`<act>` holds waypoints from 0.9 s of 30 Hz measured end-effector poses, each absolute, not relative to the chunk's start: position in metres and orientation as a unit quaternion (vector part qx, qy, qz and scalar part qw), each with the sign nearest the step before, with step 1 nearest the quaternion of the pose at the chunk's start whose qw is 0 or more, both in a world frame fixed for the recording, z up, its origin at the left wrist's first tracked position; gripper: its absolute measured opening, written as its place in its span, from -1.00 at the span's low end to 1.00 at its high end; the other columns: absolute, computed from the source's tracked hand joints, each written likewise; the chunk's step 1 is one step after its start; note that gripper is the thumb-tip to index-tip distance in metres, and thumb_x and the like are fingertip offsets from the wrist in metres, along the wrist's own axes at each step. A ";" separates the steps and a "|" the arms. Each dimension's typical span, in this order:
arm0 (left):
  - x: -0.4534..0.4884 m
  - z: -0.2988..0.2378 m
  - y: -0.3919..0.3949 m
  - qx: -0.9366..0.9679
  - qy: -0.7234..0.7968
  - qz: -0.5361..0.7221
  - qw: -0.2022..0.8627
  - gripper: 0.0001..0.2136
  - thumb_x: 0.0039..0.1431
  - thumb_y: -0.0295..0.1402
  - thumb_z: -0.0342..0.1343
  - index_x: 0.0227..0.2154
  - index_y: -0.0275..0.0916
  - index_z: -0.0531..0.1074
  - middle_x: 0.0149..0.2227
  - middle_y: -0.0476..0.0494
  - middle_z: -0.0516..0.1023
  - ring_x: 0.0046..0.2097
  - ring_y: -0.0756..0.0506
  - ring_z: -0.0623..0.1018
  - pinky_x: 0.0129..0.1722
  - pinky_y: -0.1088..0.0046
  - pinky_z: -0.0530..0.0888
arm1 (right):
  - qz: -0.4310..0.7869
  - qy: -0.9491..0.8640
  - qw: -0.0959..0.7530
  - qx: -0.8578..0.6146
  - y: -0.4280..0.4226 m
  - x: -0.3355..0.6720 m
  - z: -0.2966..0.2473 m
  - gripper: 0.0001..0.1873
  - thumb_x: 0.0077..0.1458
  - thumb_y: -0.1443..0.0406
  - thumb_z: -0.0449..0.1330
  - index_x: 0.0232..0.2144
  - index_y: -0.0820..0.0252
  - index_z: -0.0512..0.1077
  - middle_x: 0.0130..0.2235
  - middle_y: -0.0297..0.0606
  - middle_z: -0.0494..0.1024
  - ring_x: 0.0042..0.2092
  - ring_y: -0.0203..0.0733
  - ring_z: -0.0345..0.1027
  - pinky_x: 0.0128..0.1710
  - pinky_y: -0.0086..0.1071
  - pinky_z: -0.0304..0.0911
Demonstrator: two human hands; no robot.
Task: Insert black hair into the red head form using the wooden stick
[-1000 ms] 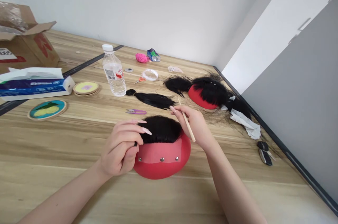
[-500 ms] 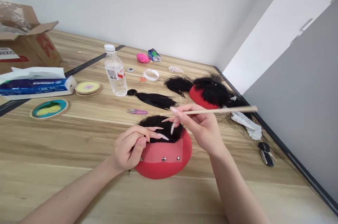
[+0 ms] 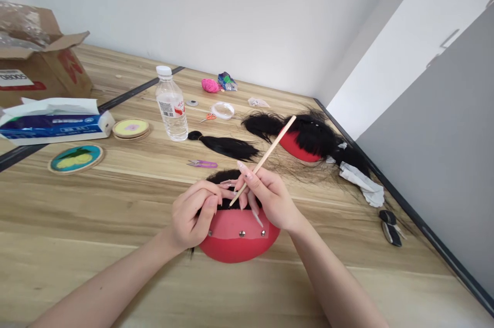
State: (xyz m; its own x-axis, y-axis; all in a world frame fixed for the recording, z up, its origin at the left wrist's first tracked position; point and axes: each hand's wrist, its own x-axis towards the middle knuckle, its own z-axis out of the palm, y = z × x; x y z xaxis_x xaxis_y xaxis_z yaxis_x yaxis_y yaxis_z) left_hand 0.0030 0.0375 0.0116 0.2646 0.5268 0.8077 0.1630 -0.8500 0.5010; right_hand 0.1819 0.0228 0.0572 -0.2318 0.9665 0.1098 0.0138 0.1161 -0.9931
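Observation:
A red dome-shaped form (image 3: 239,251) sits on the table in front of me. Pinned over it is a strip of pink mesh (image 3: 237,222), with black hair (image 3: 219,176) along its far side. My left hand (image 3: 195,212) is closed at the form's left, thumb against its bent fingers; dark hair ends of a strand (image 3: 192,252) show below it. My right hand (image 3: 266,191) grips a ventilating needle with a thin wooden handle (image 3: 276,141), slanted so its low end points at the hair's edge by my left fingertips. Its fine tip is too small to make out.
Beyond lie purple thread snips (image 3: 203,164), a tied hair bundle (image 3: 227,147) and a water bottle (image 3: 172,106). A second red form with black hair (image 3: 299,148) stands at right. Leftward are a tissue pack (image 3: 57,124), painted round pieces (image 3: 77,158) and a cardboard box (image 3: 50,70).
My right hand has moved down and left, swinging the needle from nearly level to a steep slant with its tip at the hair's edge. My left hand stays almost in place.

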 end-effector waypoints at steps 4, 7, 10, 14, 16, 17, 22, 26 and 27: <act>0.003 0.013 0.037 0.778 0.225 0.567 0.153 -0.77 0.26 -0.62 -0.11 -0.45 -0.25 0.35 -0.38 -0.07 0.52 -0.24 -0.02 0.60 -0.24 0.54 0.52 | 0.501 -0.608 0.450 -0.421 0.022 0.183 0.052 -0.60 0.31 0.03 0.07 -0.43 0.20 0.39 -0.63 -0.46 0.37 -0.63 -0.43 0.14 -0.59 -0.51 0.07; 0.004 0.014 0.036 0.774 0.218 0.573 0.157 -0.76 0.26 -0.62 -0.12 -0.44 -0.25 0.35 -0.33 -0.10 0.55 -0.23 -0.02 0.61 -0.21 0.53 0.54 | 0.465 -0.628 0.451 -0.432 0.022 0.183 0.049 -0.60 0.31 0.03 0.08 -0.44 0.19 0.39 -0.63 -0.48 0.30 -0.58 -0.41 0.14 -0.53 -0.49 0.12; 0.005 0.013 0.035 0.768 0.223 0.580 0.156 -0.75 0.27 -0.61 -0.12 -0.45 -0.25 0.35 -0.33 -0.11 0.55 -0.21 -0.04 0.61 -0.21 0.51 0.54 | 0.450 -0.637 0.441 -0.444 0.021 0.182 0.050 -0.60 0.31 0.03 0.07 -0.41 0.20 0.38 -0.62 -0.47 0.29 -0.57 -0.39 0.13 -0.53 -0.47 0.11; 0.006 0.010 0.033 0.753 0.264 0.582 0.158 -0.74 0.31 -0.58 -0.13 -0.45 -0.25 0.36 -0.39 -0.09 0.52 -0.24 -0.04 0.61 -0.26 0.51 0.52 | 0.435 -0.647 0.437 -0.448 0.021 0.181 0.052 -0.61 0.31 0.03 0.06 -0.40 0.19 0.36 -0.61 -0.48 0.28 -0.56 -0.38 0.11 -0.52 -0.46 0.10; 0.006 0.010 0.033 0.749 0.274 0.582 0.159 -0.73 0.32 -0.55 -0.13 -0.48 -0.25 0.35 -0.41 -0.08 0.50 -0.27 -0.04 0.61 -0.29 0.49 0.52 | 0.434 -0.648 0.438 -0.448 0.021 0.180 0.052 -0.60 0.31 0.01 0.06 -0.41 0.19 0.36 -0.62 -0.48 0.26 -0.56 -0.38 0.10 -0.51 -0.46 0.11; 0.006 0.010 0.033 0.748 0.274 0.583 0.160 -0.72 0.32 -0.54 -0.13 -0.49 -0.25 0.34 -0.42 -0.08 0.49 -0.28 -0.05 0.61 -0.29 0.48 0.52 | 0.436 -0.646 0.438 -0.448 0.020 0.180 0.052 -0.59 0.31 0.01 0.06 -0.40 0.19 0.36 -0.62 -0.49 0.26 -0.57 -0.37 0.10 -0.52 -0.46 0.11; 0.007 0.012 0.033 0.750 0.266 0.583 0.164 -0.71 0.33 -0.54 -0.14 -0.51 -0.24 0.32 -0.42 -0.10 0.49 -0.28 -0.05 0.60 -0.28 0.47 0.53 | 0.438 -0.639 0.433 -0.461 0.019 0.179 0.054 -0.59 0.29 0.00 0.07 -0.43 0.18 0.34 -0.62 -0.47 0.25 -0.57 -0.37 0.07 -0.54 -0.45 0.08; 0.007 0.013 0.032 0.749 0.270 0.583 0.161 -0.72 0.34 -0.54 -0.13 -0.49 -0.24 0.33 -0.41 -0.10 0.51 -0.27 -0.05 0.61 -0.31 0.48 0.52 | 0.430 -0.638 0.434 -0.470 0.019 0.178 0.057 -0.61 0.27 0.01 0.11 -0.41 0.19 0.38 -0.62 -0.46 0.25 -0.57 -0.37 0.07 -0.56 -0.46 0.06; 0.007 0.013 0.032 0.749 0.270 0.583 0.161 -0.72 0.34 -0.54 -0.13 -0.49 -0.24 0.33 -0.40 -0.11 0.52 -0.27 -0.05 0.61 -0.31 0.48 0.52 | 0.427 -0.638 0.434 -0.471 0.019 0.178 0.057 -0.61 0.27 0.01 0.12 -0.42 0.19 0.39 -0.62 -0.46 0.26 -0.57 -0.37 0.07 -0.56 -0.46 0.06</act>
